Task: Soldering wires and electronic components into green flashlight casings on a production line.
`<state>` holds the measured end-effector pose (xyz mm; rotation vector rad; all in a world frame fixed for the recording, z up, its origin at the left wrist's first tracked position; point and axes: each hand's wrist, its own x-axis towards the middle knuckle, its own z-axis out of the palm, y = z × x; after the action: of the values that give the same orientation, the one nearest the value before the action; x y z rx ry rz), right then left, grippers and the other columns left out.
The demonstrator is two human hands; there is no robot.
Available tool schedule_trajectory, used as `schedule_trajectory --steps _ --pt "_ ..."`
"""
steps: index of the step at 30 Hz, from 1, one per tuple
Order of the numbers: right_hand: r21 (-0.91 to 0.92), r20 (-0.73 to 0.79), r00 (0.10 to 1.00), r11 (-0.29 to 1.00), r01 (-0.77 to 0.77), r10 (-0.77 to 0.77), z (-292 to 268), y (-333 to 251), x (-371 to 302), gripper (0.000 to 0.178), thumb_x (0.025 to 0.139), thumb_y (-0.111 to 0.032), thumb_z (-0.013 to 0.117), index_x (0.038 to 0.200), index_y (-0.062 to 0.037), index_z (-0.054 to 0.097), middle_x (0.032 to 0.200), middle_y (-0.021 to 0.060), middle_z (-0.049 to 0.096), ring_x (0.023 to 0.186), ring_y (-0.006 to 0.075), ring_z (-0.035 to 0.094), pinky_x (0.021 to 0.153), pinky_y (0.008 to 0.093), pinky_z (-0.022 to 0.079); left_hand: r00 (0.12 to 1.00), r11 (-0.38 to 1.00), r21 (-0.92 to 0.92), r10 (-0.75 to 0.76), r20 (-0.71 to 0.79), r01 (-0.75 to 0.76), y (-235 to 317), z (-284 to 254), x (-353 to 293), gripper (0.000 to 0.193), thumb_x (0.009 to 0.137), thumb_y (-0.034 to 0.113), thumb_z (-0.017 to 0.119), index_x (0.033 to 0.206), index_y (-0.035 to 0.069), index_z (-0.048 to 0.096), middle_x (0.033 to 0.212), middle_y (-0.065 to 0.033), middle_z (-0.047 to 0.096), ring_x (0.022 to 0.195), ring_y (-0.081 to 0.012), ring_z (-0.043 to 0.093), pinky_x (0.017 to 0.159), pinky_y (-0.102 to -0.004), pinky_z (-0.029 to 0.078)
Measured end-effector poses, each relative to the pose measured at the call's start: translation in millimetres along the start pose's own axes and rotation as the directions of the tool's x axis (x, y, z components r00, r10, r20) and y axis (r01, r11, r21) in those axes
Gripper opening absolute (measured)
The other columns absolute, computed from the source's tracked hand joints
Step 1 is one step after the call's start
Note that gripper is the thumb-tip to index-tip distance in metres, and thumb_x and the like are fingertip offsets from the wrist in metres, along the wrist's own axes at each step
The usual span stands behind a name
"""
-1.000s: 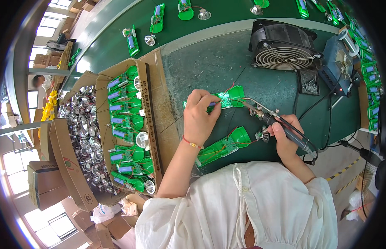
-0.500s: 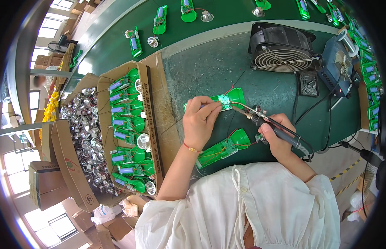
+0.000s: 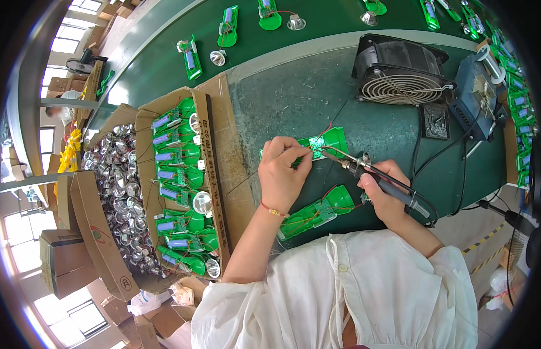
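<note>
My left hand (image 3: pixel 284 171) is closed in a pinch over the left part of a green plastic lamp housing (image 3: pixel 335 139). What lies between its fingertips, perhaps a thin wire, is too small to tell. My right hand (image 3: pixel 387 195) grips a soldering iron (image 3: pixel 392 189) with a thin metal tube fixed along it. The tip is at a lit circuit board (image 3: pixel 318 143) inside the housing, close to my left fingertips. Nearer to me lies a second green housing (image 3: pixel 323 214), with a board and wires in it; its right end is beside my right hand.
On the left stand a carton (image 3: pixel 209 174) of wired green housings and a heap of shiny reflectors (image 3: pixel 116 186). A black fan (image 3: pixel 401 70), a small dark tray (image 3: pixel 435 122) and a blue soldering station (image 3: pixel 477 99) stand at the far right. More housings (image 3: pixel 228 26) lie along the far green strip.
The view has shifted slightly. The iron's tip has moved a little left along the board, toward my left fingertips. Both hands keep their hold.
</note>
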<state>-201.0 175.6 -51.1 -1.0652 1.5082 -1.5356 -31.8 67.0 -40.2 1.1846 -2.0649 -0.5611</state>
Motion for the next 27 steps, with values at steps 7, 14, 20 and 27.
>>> schedule_trajectory --steps 7,14,20,27 --pt "-0.037 0.004 1.000 0.999 0.002 -0.002 -6 -4 -3 0.014 0.079 -0.008 0.063 0.082 -0.0001 0.052 0.065 0.0056 0.061 0.054 0.0057 0.053 0.047 0.0204 0.043 0.999 1.000 0.020 -0.018 0.035 0.018 1 -1 1 0.009 0.064 0.003 0.069 0.072 0.005 0.066 0.079 -0.0046 0.057 0.074 -0.0202 0.055 0.066 -0.0300 0.045" --pt "-0.036 -0.151 0.988 0.999 0.020 -0.025 -34 -6 -15 0.015 0.080 -0.007 0.062 0.087 0.0013 0.051 0.070 0.0077 0.061 0.064 0.0101 0.058 0.058 0.0216 0.045 0.999 1.000 0.030 0.003 0.045 -0.005 2 0 1 0.009 0.064 0.004 0.069 0.073 0.006 0.067 0.079 -0.0050 0.057 0.074 -0.0208 0.055 0.066 -0.0303 0.045" --pt "-0.319 -0.415 0.853 0.929 0.190 -0.317 -90 7 -19 0.016 0.083 -0.003 0.057 0.097 -0.0006 0.051 0.090 0.0073 0.055 0.079 0.0111 0.052 0.071 0.0218 0.042 0.997 0.997 0.027 0.067 0.030 -0.068 -1 -1 1 0.009 0.063 0.002 0.069 0.070 0.005 0.065 0.077 -0.0070 0.057 0.072 -0.0226 0.054 0.064 -0.0323 0.044" --pt "-0.412 -0.441 0.827 0.898 0.157 -0.347 -113 12 -23 0.020 0.081 -0.005 0.061 0.098 0.0006 0.053 0.087 0.0061 0.053 0.071 0.0080 0.048 0.064 0.0194 0.039 0.998 0.999 0.031 -0.015 0.054 0.013 1 -7 0 0.008 0.063 0.003 0.069 0.071 0.005 0.066 0.077 -0.0063 0.057 0.073 -0.0216 0.054 0.064 -0.0318 0.044"
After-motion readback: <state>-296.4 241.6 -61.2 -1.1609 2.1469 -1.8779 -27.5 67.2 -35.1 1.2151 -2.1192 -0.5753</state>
